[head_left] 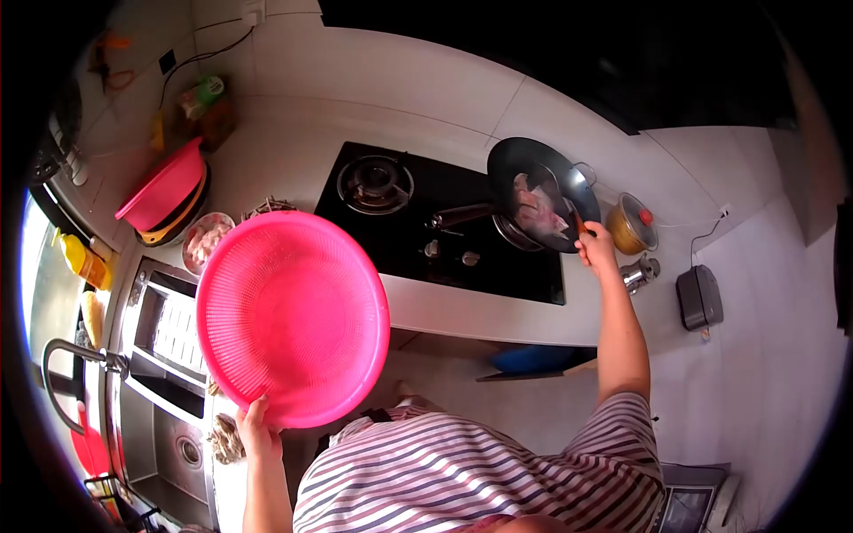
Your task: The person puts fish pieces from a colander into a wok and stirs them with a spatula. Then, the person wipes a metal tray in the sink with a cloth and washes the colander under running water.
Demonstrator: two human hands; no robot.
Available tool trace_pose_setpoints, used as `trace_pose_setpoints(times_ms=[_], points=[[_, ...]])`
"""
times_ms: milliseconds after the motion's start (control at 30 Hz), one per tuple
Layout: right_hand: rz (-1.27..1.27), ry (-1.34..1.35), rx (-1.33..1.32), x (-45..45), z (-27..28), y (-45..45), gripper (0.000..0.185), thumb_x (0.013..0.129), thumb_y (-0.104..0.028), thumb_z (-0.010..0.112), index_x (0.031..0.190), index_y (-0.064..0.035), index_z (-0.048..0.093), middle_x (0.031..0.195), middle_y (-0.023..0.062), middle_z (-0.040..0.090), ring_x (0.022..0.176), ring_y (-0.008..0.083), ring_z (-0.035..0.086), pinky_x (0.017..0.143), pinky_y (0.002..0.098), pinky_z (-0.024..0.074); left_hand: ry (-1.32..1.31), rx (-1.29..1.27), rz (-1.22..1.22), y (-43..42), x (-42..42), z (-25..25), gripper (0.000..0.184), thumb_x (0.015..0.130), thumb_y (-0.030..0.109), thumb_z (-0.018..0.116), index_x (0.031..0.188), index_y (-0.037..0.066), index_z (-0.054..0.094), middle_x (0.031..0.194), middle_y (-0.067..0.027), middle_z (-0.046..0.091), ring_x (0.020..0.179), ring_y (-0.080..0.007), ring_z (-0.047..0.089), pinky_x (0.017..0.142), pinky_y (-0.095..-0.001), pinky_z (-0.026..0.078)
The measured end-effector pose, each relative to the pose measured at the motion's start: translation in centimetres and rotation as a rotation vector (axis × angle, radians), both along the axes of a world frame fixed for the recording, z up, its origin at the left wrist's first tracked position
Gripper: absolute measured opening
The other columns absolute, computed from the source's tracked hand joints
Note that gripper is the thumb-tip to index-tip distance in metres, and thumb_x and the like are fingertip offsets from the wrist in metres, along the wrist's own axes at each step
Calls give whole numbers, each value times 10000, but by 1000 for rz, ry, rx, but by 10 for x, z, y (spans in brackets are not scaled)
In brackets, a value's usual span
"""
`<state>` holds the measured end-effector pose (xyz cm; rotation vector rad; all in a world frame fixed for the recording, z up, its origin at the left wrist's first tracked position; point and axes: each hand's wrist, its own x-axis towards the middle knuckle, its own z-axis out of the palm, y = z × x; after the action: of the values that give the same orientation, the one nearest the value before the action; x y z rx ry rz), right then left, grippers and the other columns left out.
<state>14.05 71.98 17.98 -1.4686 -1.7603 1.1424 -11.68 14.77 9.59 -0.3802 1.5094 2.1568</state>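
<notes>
My left hand [256,430] grips the near rim of a pink plastic colander [293,320], tilted so its inside shows, with no food visible in it. On the right, my right hand [596,248] is closed around the brown handle of a spatula [578,221]; its head reaches into a dark wok [508,167]. Pale pink pieces that look like meat [538,208] lie in the wok. The wok sits over the right burner of a black gas stove [409,253], its long handle pointing left.
A bowl of pale pink pieces [206,238] stands left of the stove, near a second pink basin [164,191]. The steel sink [160,444] and faucet [67,346] are at left. Right of the wok are a lidded container [629,226] and a metal-topped jar [638,274].
</notes>
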Motion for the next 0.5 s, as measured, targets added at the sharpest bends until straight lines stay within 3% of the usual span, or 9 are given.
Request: trace_pose_setpoints(times_ms=[167, 233, 267, 300, 400, 500], points=[[32, 248, -184, -22, -12, 30, 240, 828, -75, 506, 1065, -75, 469, 661, 53, 540, 458, 99, 447, 359, 222, 323, 2, 4, -60, -4, 3, -16, 183, 770, 76, 547, 948, 35, 542, 774, -33, 593, 553, -138, 567, 364, -232, 427], [22, 306, -218, -37, -17, 32, 35, 823, -51, 476, 823, -86, 476, 605, 44, 497, 425, 100, 423, 330, 226, 307, 2, 2, -33, 0, 8, -16, 178, 769, 77, 547, 942, 37, 544, 770, -31, 594, 553, -135, 567, 364, -225, 421], [-7, 282, -220, -43, -16, 29, 108, 820, -47, 479, 925, -67, 491, 622, 52, 505, 433, 99, 426, 337, 224, 309, 3, 4, -32, -1, 10, -15, 179, 768, 76, 548, 942, 36, 545, 774, -32, 594, 561, -136, 570, 367, -225, 422], [-10, 286, -223, -49, -15, 23, 108, 820, -47, 479, 925, -67, 491, 622, 52, 505, 433, 99, 426, 337, 224, 309, 4, 3, -33, 0, 12, -13, 180, 767, 75, 549, 942, 35, 547, 779, -33, 595, 569, -137, 573, 370, -224, 423], [35, 187, -195, -51, -9, 9, 398, 804, -53, 492, 1193, -32, 413, 683, 73, 531, 446, 97, 428, 350, 219, 319, -13, -17, 8, 0, 16, -14, 187, 763, 63, 550, 949, 39, 552, 795, -31, 597, 584, -142, 580, 377, -228, 439], [127, 140, -202, -42, 6, -2, 410, 797, -61, 503, 1197, -34, 418, 700, 78, 540, 453, 96, 431, 351, 219, 320, -20, -26, 18, -2, 15, -21, 193, 759, 57, 553, 951, 46, 553, 798, -28, 597, 584, -140, 580, 379, -225, 445]])
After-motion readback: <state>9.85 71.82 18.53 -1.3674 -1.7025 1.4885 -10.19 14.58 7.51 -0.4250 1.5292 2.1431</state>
